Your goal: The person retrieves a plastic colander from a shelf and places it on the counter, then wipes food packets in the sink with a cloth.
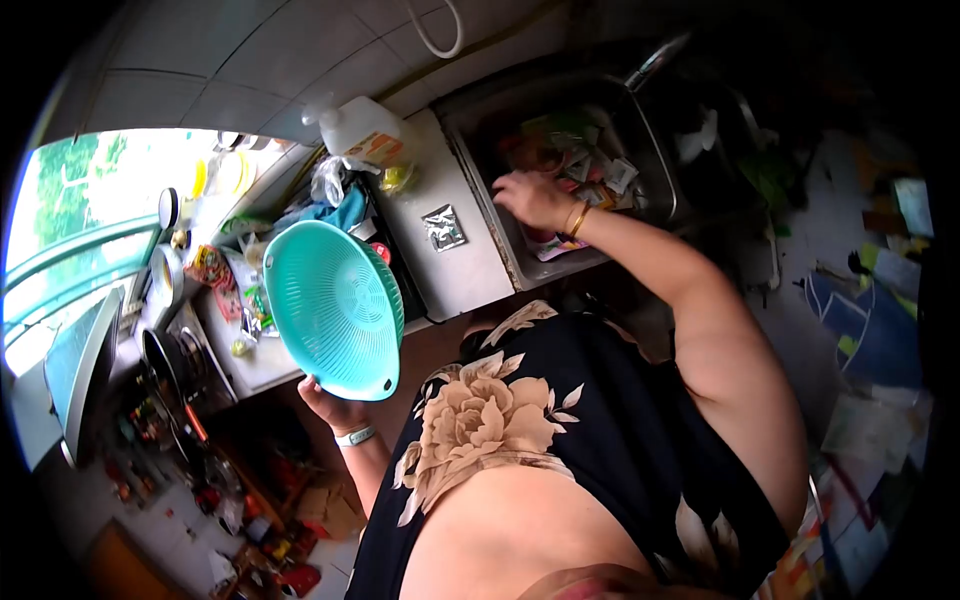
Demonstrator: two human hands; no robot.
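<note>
1. Left hand (338,408) closes on the lower rim of the turquoise colander (335,310); the thumb side shows at the edge, while the other fingers are mostly hidden behind it.
2. Colander is held up and tilted, its hollow turned toward the wearer. Slots show across the inside, and no contents are visible in it. Gripping at the rim probably leaves the bowl unobstructed — a one-handed hold suited to something light, by judgement.
3. Right hand (540,203) is over the sink (578,265), near its left side, with the fingers bent. Cannot tell whether they pinch anything; the fingertips are too dim.
4. Packets (597,178) lie jumbled in the sink, just beyond and beside that hand. Basin walls presumably keep the loose pile together.
5. Counter (475,265) runs between colander and sink. One dark sachet (444,228) lies flat on it, apart from both hands; the flat surface likely keeps it stable.
6. White jug (365,130) stands toward the wall, likely set back to leave the front edge free for the arms.
7. Faucet (660,60) sits at the back of the sink — well apart from either hand.
</note>
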